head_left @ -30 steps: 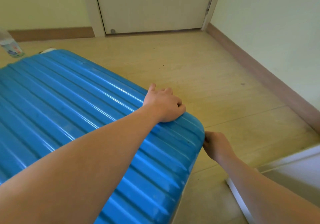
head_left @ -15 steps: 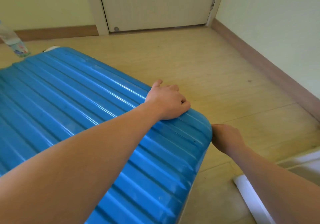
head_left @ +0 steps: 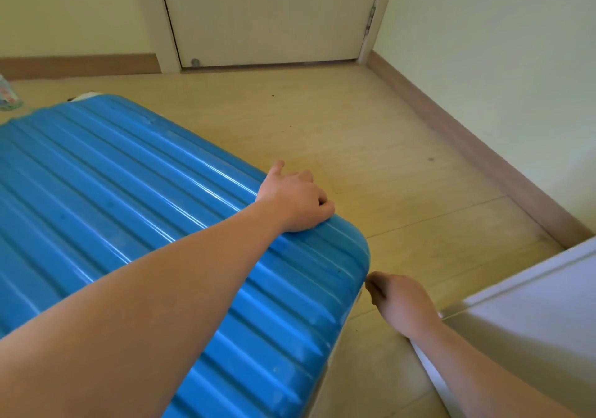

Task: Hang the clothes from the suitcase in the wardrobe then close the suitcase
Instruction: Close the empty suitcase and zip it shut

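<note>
Blue shell under your left hand (head_left: 295,198): its fingers (head_left: 306,177) curl over the far edge of the suitcase (head_left: 129,191) near the corner, gripping it; right hand (head_left: 400,301) is bunched at the side seam just below that corner, fingertips touching the shell; whether they pinch anything cannot be told. Suitcase lies flat, lid down, on the wooden floor (head_left: 403,166); white panel (head_left: 532,321) beside your right forearm; door (head_left: 267,14) shut beyond; bottle (head_left: 8,95) at far left.
</note>
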The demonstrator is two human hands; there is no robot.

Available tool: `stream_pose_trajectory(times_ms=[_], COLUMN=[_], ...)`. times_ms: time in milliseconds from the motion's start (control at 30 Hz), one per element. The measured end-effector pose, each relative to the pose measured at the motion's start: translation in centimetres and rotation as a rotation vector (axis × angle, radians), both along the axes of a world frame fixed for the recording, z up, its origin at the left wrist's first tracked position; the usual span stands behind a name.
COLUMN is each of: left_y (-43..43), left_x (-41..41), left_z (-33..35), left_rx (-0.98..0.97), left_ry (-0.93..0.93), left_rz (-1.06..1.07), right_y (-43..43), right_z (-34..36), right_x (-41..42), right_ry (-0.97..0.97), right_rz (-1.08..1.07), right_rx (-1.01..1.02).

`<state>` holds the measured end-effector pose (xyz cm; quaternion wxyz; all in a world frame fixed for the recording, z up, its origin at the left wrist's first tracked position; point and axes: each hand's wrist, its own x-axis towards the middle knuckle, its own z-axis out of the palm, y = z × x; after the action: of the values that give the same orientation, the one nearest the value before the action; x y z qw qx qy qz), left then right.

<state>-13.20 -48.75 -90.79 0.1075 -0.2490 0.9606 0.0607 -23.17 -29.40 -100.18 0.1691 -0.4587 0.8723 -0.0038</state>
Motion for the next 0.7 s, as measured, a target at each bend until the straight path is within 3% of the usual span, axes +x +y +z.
stream_pose_trajectory(times_ms=[167,333,500,700], left_y=[2.3,7.8,7.2,5.5], left_x=[-0.9,-0.8,-1.2,-1.3], left_z=[0.5,-0.5,-0.4,-0.5], left_rx=[-0.034,-0.076,-0.061,-0.021], left_ry=[-0.048,-0.060,0.012,0.121], left_rz=[0.073,-0.208,-0.166,-0.111], right_y=[-1.5,-2.5,-3.0,-5.7], right_z=[0.0,0.5,0.4,0.8], right_x=[0.5,-0.1,-0.7,-1.7], right_ry=[-0.050,0.046,0.175,0.167], right_rz=[-0.142,-0.155,-0.101,-0.113], right_rx=[0.022,0.041,0.026,0.007])
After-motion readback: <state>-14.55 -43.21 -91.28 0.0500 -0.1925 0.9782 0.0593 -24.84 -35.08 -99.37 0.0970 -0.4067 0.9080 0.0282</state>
